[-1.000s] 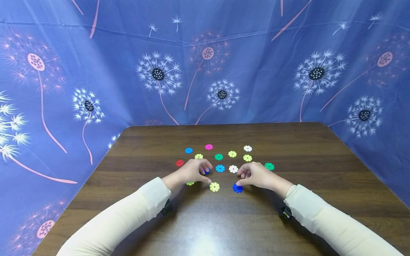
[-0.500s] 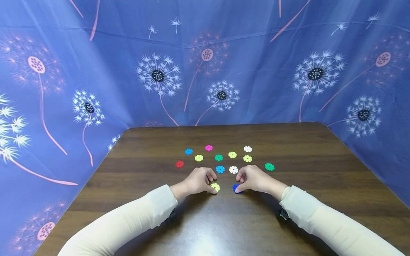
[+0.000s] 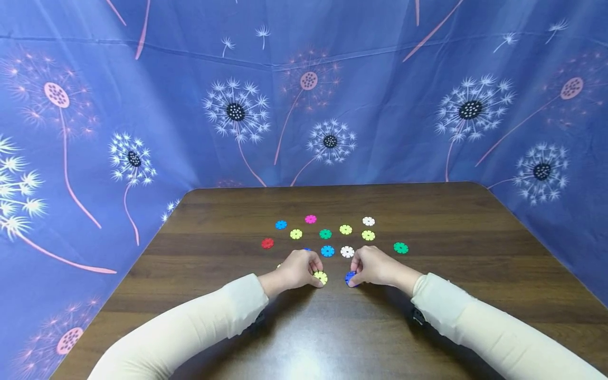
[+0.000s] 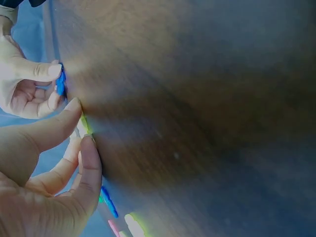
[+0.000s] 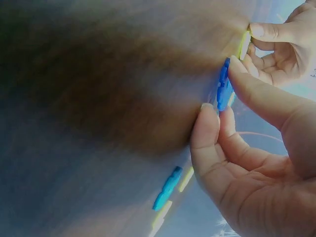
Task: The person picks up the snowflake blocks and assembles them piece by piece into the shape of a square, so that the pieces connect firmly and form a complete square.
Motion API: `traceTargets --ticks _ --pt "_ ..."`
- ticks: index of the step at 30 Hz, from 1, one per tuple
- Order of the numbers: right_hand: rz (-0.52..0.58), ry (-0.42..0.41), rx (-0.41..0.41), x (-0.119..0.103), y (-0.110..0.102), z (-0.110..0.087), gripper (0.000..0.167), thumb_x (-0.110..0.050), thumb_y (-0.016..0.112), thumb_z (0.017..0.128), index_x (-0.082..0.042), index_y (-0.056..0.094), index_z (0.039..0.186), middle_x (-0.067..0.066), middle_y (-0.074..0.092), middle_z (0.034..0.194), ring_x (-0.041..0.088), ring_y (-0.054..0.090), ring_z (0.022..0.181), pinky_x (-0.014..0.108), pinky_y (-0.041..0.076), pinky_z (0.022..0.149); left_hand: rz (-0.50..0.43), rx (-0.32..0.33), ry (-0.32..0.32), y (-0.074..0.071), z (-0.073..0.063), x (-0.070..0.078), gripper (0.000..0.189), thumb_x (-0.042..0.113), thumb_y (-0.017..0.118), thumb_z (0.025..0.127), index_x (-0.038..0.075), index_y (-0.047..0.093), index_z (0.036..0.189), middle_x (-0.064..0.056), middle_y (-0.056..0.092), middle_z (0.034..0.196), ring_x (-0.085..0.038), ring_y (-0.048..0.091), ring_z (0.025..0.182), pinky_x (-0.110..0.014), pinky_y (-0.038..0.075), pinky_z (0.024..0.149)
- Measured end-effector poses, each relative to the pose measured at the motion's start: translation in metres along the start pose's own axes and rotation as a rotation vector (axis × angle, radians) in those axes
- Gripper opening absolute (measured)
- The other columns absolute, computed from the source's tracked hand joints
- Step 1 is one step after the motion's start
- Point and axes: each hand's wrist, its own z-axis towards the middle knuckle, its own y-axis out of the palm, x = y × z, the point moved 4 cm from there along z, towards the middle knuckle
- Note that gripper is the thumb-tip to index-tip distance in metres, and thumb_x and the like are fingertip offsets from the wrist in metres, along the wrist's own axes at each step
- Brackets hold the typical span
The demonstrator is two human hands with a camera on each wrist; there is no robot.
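Note:
In the head view, my left hand [image 3: 295, 269] pinches a yellow notched plastic disc [image 3: 321, 277] by its edges between thumb and fingers. Opposite it, my right hand [image 3: 377, 265] pinches a dark blue notched disc [image 3: 350, 277], with the thumb at its near side. A small gap separates the two discs. The right wrist view shows the dark blue disc [image 5: 224, 86] edge-on between thumb and fingertips, low over the table. From the left wrist, the yellow disc [image 4: 84, 125] is mostly hidden between the thumb and index fingertips.
Behind the hands lie more notched discs, including a light blue one [image 3: 328, 251], a white one [image 3: 347, 252], a red one [image 3: 267, 243] and a green one [image 3: 401, 247]. My left hand partly covers another dark blue disc [image 3: 307, 249]. A patterned blue cloth [image 3: 285, 105] hangs behind the wooden table [image 3: 214, 211].
My left hand has moved right and nearer, from beside the other dark blue disc, and has taken hold of the yellow disc. My right fingers have closed on the dark blue disc.

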Motion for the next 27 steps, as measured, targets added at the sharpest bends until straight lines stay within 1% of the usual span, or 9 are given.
traceTargets --ticks 4,9,14,17,21,23,27 --pt "0.089 0.021 -0.034 0.001 0.002 -0.001 0.028 -0.004 0.085 0.069 -0.001 0.059 0.077 0.004 0.055 0.066 0.014 0.056 0.048 0.027 0.053 0.048 -0.016 -0.015 -0.017 0.0 0.0 0.0 0.031 0.007 0.09 0.062 0.003 0.064 0.079 -0.006 0.064 0.073 -0.003 0.049 0.064 -0.016 0.044 0.062" --pt "0.192 0.017 -0.072 0.004 0.002 0.001 0.021 0.005 0.079 0.073 0.003 0.059 0.081 0.007 0.056 0.067 0.015 0.061 0.049 0.031 0.056 0.051 -0.054 -0.027 -0.041 -0.001 0.0 -0.001 0.03 0.006 0.09 0.062 0.002 0.064 0.078 -0.006 0.063 0.071 -0.005 0.049 0.064 -0.016 0.043 0.06" --pt "0.355 0.058 -0.157 0.01 0.004 0.001 0.01 0.009 0.069 0.08 0.008 0.061 0.084 0.01 0.062 0.067 0.014 0.061 0.053 0.032 0.058 0.056 -0.148 -0.045 -0.084 -0.002 0.001 -0.002 0.022 -0.001 0.085 0.068 0.0 0.065 0.078 -0.006 0.064 0.068 -0.006 0.059 0.058 -0.017 0.049 0.056" --pt "0.439 0.075 -0.206 0.012 0.004 0.001 0.007 0.009 0.066 0.084 0.011 0.061 0.087 0.012 0.065 0.07 0.013 0.06 0.055 0.033 0.059 0.058 -0.187 -0.056 -0.117 -0.003 0.002 -0.004 0.018 -0.001 0.083 0.07 0.001 0.066 0.077 -0.006 0.067 0.068 -0.008 0.063 0.055 -0.018 0.05 0.054" --pt "0.497 0.095 -0.235 0.014 0.002 0.001 0.008 0.005 0.065 0.087 0.012 0.062 0.091 0.01 0.065 0.071 0.012 0.061 0.054 0.032 0.059 0.059 -0.199 -0.036 -0.15 -0.006 0.005 -0.007 0.016 0.002 0.082 0.073 0.003 0.068 0.079 -0.002 0.067 0.07 -0.005 0.058 0.061 -0.018 0.046 0.058" --pt "0.53 0.106 -0.24 0.016 0.0 0.002 0.01 0.004 0.064 0.088 0.013 0.063 0.093 0.009 0.065 0.07 0.011 0.061 0.055 0.031 0.059 0.06 -0.209 -0.014 -0.152 -0.008 0.007 -0.007 0.015 0.002 0.081 0.074 0.003 0.069 0.081 -0.001 0.066 0.071 -0.005 0.055 0.064 -0.018 0.045 0.059" --pt "0.588 0.115 -0.243 0.019 -0.005 0.004 0.014 0.001 0.063 0.09 0.013 0.063 0.096 0.006 0.065 0.069 0.011 0.061 0.056 0.028 0.058 0.061 -0.23 0.028 -0.139 -0.014 0.012 -0.005 0.013 0.004 0.079 0.076 0.003 0.069 0.085 -0.002 0.067 0.074 -0.006 0.055 0.067 -0.019 0.045 0.06"
